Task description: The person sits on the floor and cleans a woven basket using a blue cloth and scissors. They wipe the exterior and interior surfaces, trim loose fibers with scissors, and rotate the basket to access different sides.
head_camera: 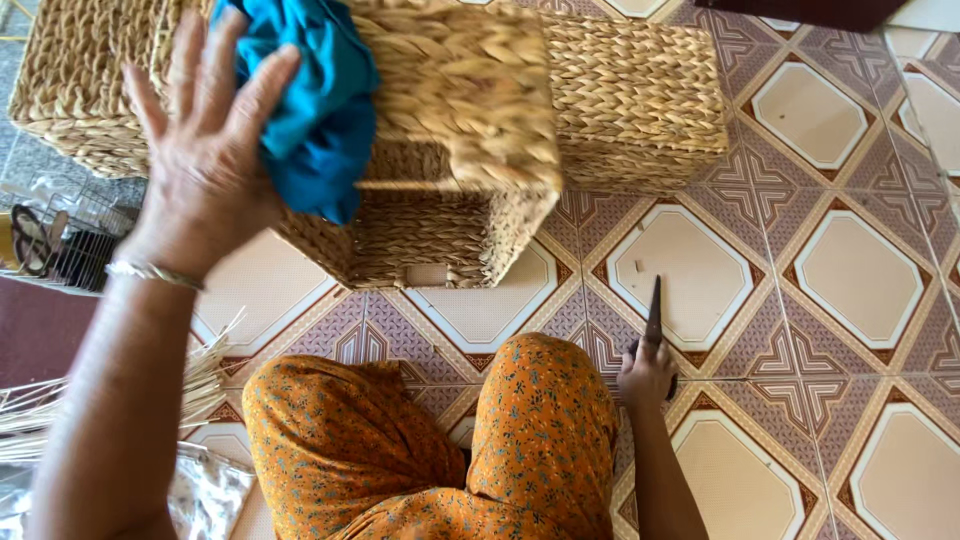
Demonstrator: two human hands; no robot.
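A crumpled teal cloth (pixel 310 100) is pressed against the top front of a rectangular basket woven of pale braided straw (pixel 460 110), which is tipped forward on the floor so that its open side and inner weave are turned toward the camera. The cloth is held under the left hand (pixel 205 150), whose fingers are spread wide and laid flat, the fabric being caught between the thumb side of the palm and the basket. A thin metal bangle (pixel 155 272) is worn on that wrist. A second woven straw basket (pixel 640 100) of the same make is seen just behind and to the right of the first, touching it.

The right hand (pixel 648 372) is rested low on the floor beside the knee and is closed around the handle of a slim dark pointed tool (pixel 655 312), whose blade is directed away from the body across a tile. The two hands are kept well apart.

The knees are covered by orange fabric with a small flower print (pixel 440 440). The floor (pixel 830 260) is laid with cream octagonal tiles framed in maroon geometric borders. At the left edge, a bundle of loose pale straw strands (pixel 200 385) is spread beside the knee, and a dark wire rack (pixel 70 245) is placed further back.
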